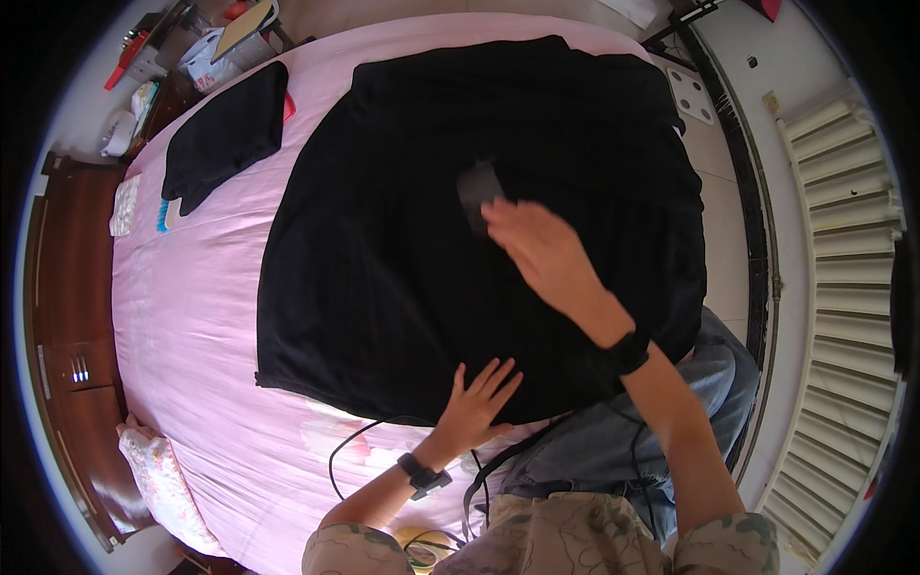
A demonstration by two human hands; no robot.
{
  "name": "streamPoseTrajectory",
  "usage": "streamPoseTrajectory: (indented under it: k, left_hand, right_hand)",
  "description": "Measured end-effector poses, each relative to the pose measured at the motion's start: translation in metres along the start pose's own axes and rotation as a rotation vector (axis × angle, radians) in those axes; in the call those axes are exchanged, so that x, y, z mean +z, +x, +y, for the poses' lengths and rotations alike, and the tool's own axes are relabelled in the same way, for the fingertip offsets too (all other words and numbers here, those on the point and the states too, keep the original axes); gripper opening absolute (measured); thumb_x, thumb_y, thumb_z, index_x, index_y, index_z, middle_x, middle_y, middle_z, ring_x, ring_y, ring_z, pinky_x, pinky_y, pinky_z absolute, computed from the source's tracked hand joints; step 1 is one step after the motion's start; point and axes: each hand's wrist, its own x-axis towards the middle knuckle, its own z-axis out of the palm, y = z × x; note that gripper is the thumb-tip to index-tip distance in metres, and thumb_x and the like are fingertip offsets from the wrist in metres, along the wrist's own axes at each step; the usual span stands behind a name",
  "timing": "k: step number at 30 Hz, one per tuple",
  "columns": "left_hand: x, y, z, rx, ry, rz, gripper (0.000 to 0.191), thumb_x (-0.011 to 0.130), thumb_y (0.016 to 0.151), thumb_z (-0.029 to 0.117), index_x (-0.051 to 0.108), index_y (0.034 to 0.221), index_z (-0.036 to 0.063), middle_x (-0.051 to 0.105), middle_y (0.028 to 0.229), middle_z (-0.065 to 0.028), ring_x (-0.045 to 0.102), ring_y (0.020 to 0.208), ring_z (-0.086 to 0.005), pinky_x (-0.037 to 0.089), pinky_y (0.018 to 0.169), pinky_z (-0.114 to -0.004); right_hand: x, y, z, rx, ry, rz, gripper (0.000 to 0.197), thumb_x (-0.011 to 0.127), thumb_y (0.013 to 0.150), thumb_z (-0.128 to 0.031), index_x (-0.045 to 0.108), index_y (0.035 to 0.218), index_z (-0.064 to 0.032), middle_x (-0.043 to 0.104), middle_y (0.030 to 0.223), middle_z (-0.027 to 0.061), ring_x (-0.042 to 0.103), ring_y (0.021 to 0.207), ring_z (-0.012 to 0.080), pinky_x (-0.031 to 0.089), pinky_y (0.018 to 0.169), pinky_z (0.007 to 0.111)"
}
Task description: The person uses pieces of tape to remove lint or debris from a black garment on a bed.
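Observation:
A large black cloth (pixel 402 273) lies spread over the pink bed sheet (pixel 194 287) in front of me. My left hand (pixel 476 406) rests on its near edge, palm down with fingers apart, holding nothing. Over the middle of the cloth, my right hand (pixel 535 248) grips a flat grey object (pixel 479 188). Motion blurs both that hand and the object, whose exact kind I cannot make out. It is also unclear whether the object touches the cloth.
A folded black cloth (pixel 230 136) lies on the bed's far left, with a blue-bristled brush (pixel 164 215) partly beneath it. A floral pillow (pixel 169 481) sits by the wooden headboard (pixel 79 309). Black cables (pixel 338 453) run near my lap. A white radiator (pixel 855 287) lines the right wall.

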Motion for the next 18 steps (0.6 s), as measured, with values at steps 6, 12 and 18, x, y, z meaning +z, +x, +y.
streamPoseTrajectory:
  k: [6, 12, 18]
  left_hand:
    - [0.043, -0.015, 0.003, 0.103, 0.027, 0.046, 0.069, 0.069, 0.079, 0.029, 0.042, 0.139, 0.0103, 0.03, 0.151, -0.0083, 0.025, 0.141, -0.0235, 0.022, 0.109, -0.052]
    - [0.056, -0.013, 0.0, 0.199, -0.218, 0.34, 0.028, 0.066, 0.076, 0.013, 0.066, 0.103, 0.0057, 0.068, 0.102, -0.0096, 0.066, 0.096, -0.0273, 0.051, 0.083, -0.037]
    - [0.048, -0.025, 0.014, 0.182, -0.251, 0.343, 0.029, 0.061, 0.071, -0.006, 0.068, 0.098, 0.0029, 0.068, 0.104, -0.0113, 0.065, 0.099, -0.0255, 0.052, 0.084, -0.036]
  right_hand:
    - [-0.018, -0.096, -0.016, 0.406, 0.287, -0.057, 0.018, 0.063, 0.081, 0.003, 0.064, 0.099, -0.0013, 0.066, 0.111, 0.0103, 0.064, 0.102, 0.0276, 0.051, 0.088, 0.035]
    - [-0.117, -0.145, -0.014, 0.844, 0.462, 0.388, 0.013, 0.051, 0.094, 0.0, 0.061, 0.103, 0.0015, 0.066, 0.109, 0.0156, 0.064, 0.102, 0.0205, 0.048, 0.092, 0.029]
    - [-0.191, -0.178, 0.005, 0.87, 0.343, 0.672, 0.015, 0.047, 0.098, -0.007, 0.058, 0.104, 0.0015, 0.064, 0.111, 0.0174, 0.062, 0.108, 0.0275, 0.046, 0.1, 0.038]
